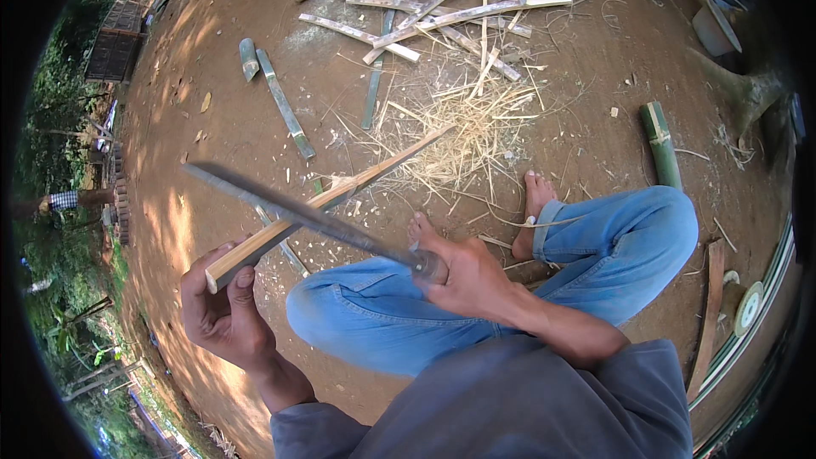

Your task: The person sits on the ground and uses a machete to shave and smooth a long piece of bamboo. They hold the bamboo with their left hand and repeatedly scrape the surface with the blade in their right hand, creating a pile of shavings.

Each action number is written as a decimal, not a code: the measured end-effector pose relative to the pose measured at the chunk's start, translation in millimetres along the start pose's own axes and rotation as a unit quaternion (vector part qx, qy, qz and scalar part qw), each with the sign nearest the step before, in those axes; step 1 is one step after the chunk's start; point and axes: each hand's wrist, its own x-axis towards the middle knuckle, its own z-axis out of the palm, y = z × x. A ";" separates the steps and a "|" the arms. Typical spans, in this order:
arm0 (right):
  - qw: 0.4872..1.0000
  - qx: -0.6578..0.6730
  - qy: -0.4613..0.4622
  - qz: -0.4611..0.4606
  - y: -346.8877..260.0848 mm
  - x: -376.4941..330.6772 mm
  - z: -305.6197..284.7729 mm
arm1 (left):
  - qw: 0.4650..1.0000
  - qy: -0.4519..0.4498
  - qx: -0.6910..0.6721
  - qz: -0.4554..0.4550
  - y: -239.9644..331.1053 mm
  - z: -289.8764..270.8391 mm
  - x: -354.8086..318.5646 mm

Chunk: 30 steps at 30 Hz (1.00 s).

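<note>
My left hand (228, 314) grips the near end of a split bamboo strip (374, 172), thumb on one side and fingers on the other. The strip slants away to the far right, its pale inner face upward and its far end over the shavings. In my right hand (476, 285) is the handle of a machete (319, 219), fingers wrapped round it. Its long dark blade, slightly blurred, points to the left and crosses over the strip near my left hand. Whether the edge touches the bamboo I cannot tell.
A heap of pale shavings (472, 132) lies beyond my bare feet. Several split bamboo pieces (476, 13) are piled behind it. Green bamboo lengths (285, 106) lie at left; a thick bamboo section (660, 144) is at right. A bucket (716, 27) stands far right, a plank (708, 319) nearer.
</note>
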 end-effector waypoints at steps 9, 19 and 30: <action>0.997 -0.042 -0.017 -0.062 -5.0 2.2 1.3 | 0.999 0.032 0.019 -0.005 -11.4 -17.5 -1.0; 0.998 -0.047 0.035 0.032 55.8 14.3 9.0 | 0.998 0.038 0.057 -0.002 -20.9 -27.9 -8.4; 0.985 -0.089 0.012 0.150 167.9 67.7 -2.6 | 0.998 0.006 0.059 -0.033 -46.8 -50.3 11.5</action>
